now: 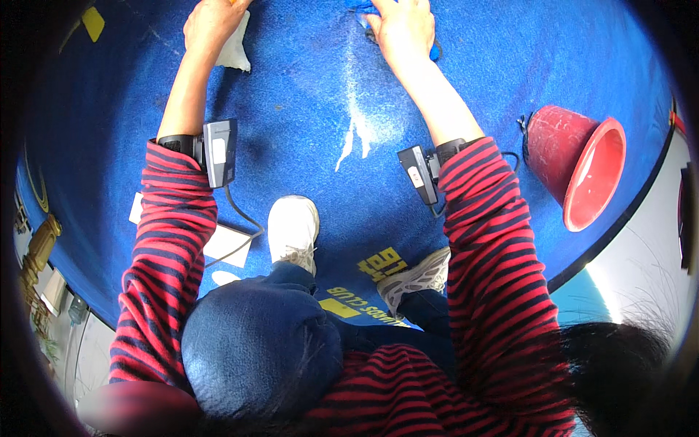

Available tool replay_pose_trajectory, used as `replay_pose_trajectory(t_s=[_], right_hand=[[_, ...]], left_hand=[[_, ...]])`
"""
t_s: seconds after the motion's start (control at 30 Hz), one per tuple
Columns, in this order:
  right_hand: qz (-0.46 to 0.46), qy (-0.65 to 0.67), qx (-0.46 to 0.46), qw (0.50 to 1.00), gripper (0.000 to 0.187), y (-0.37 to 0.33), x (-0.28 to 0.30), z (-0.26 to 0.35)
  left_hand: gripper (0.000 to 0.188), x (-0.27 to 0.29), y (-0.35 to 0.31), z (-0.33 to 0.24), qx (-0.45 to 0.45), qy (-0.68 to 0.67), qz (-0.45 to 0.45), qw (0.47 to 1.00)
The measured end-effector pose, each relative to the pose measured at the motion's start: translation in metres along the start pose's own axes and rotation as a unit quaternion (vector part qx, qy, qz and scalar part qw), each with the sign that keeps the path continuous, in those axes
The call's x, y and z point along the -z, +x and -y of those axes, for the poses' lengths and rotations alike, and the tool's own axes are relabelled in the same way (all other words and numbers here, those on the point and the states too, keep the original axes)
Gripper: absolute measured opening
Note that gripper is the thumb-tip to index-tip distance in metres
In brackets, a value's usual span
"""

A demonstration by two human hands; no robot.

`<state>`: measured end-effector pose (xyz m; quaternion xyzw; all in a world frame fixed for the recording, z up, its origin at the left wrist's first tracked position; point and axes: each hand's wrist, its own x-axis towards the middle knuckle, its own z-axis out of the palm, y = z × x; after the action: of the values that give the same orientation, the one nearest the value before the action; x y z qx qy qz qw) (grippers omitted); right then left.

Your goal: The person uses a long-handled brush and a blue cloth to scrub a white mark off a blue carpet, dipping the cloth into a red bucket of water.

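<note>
My left hand is at the top edge of the view, curled over something with a bit of orange showing. A white, ragged-edged piece shows beside its wrist, against the blue carpet. Further right, my right hand is closed around a blue thing that its fingers mostly hide. Both sets of fingertips are partly cut off by the frame. Between the arms, a white streak runs down the carpet and forks at its near end.
A red bucket lies tipped on the right, its mouth toward the near right. White sheets lie under my left forearm. My white shoe and grey-white shoe stand on the carpet by yellow lettering. Each wrist carries a strapped device with a cable.
</note>
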<state>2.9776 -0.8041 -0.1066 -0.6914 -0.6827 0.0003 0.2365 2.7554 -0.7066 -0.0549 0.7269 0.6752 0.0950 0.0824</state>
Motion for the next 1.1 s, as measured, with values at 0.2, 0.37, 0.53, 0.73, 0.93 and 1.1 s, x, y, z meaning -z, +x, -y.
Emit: replay_pose_trajectory(t_s=[0.2,0.37,0.53,0.73,0.93,1.1], right_hand=[[0.22,0.113,-0.035,0.968,0.036,-0.112,0.033,0.019],[0.097,0.022,0.1,0.99,0.041,-0.09,0.022,0.011],[0.018,0.03,-0.012,0.999,0.037,-0.002,-0.005,0.002],[0.133,0.067,0.038,0.988,0.04,-0.117,0.042,0.025],[0.065,0.03,0.076,0.995,0.048,-0.073,0.011,0.014],[0.001,0.012,-0.017,1.0,0.039,-0.001,-0.011,0.013]], left_hand=[[0.042,-0.005,0.0,0.009,0.001,-0.019,0.001,1.0],[0.042,-0.007,0.001,0.004,-0.008,-0.015,-0.005,1.0],[0.042,-0.001,-0.002,0.0,0.019,-0.023,0.003,1.0],[0.04,-0.005,-0.002,0.007,-0.005,-0.032,-0.012,0.999],[0.04,-0.013,0.002,0.009,-0.043,-0.026,-0.029,0.998],[0.04,-0.003,-0.002,0.007,-0.033,-0.052,-0.013,0.998]])
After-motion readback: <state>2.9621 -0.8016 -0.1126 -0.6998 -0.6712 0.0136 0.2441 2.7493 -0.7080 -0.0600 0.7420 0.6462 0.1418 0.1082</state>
